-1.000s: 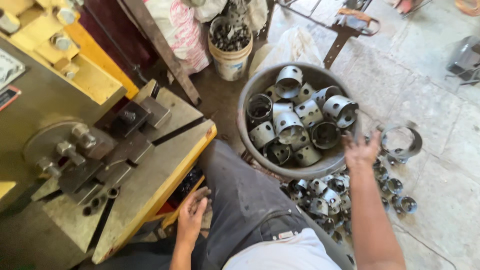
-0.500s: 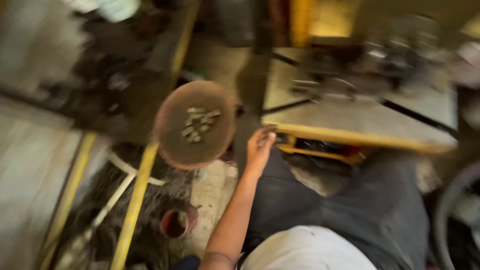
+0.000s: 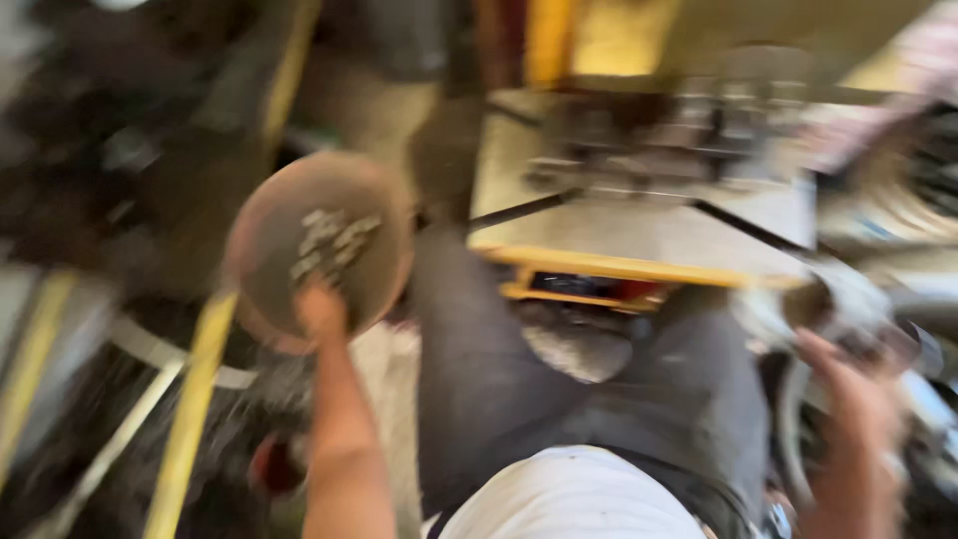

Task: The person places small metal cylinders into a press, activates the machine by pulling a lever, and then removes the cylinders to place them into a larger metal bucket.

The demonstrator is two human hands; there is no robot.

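Head view, heavy motion blur, so the detail is limited.

Left hand (image 3: 321, 309) is stretched out to the round brown pan (image 3: 317, 250) on the floor at the person's left, and sits at the pan's near rim. Small grey metal pieces (image 3: 329, 243) lie in a loose cluster in the middle of the pan, just beyond the fingertips. Can't tell if the fingers are spread or closed on anything; too smeared.

Right hand (image 3: 848, 389) is out to the right, by a grey metal ring (image 3: 848, 309) at the edge of the frame. It looks curled around it, but the grip is not resolvable, so can't call it.

Worktop (image 3: 649, 235) with the yellow edge is straight ahead, between the knees, and carries a dark jig. A yellow bar (image 3: 195, 399) runs along the floor beside the pan.

My read on doing the pick well: steady the head first and look at the pan. Reach past the rim into the cluster and pinch one piece rather than scooping. Keep the right-hand part still meanwhile.
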